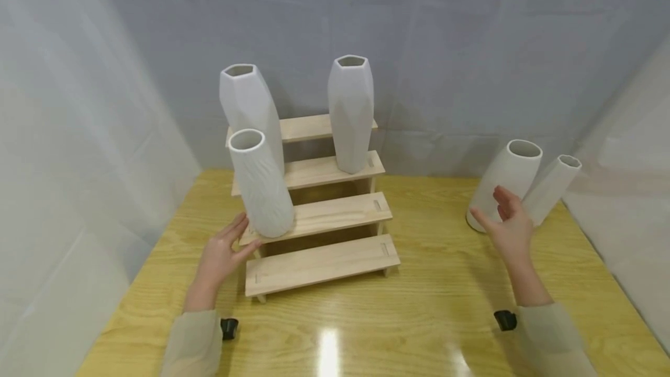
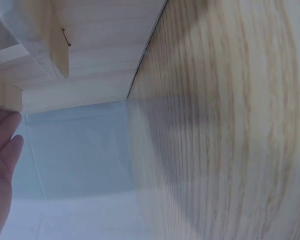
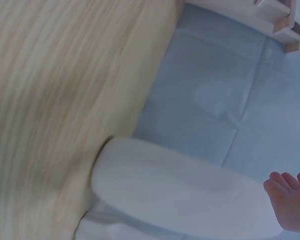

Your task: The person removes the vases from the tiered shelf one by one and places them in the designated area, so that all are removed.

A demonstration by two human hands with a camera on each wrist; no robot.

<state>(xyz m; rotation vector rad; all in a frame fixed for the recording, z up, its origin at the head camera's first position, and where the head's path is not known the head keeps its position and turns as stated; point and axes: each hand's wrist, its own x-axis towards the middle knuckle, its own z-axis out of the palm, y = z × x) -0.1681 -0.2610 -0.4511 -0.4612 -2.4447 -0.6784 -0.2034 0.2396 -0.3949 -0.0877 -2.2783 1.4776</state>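
My left hand (image 1: 220, 252) is at the left end of a stepped wooden shelf (image 1: 319, 263), fingers extended beside the base of a textured white vase (image 1: 266, 194) on the second step from the bottom. In the left wrist view its fingers (image 2: 5, 127) lie against the end of a wooden board. My right hand (image 1: 510, 228) is in front of a smooth white vase (image 1: 505, 173) on the table, thumb and fingers spread and nothing held. Whether it touches that vase, I cannot tell. Right behind stands a narrower white vase (image 1: 555, 188), partly hidden by the hand.
Two tall faceted vases stand on higher steps: one (image 1: 246, 95) at the left, partly behind the textured vase, another (image 1: 352, 112) at the right. The yellowish wooden table (image 1: 429, 307) meets a grey cloth backdrop (image 1: 445, 74) behind. White sheeting (image 1: 63, 162) hangs at the sides.
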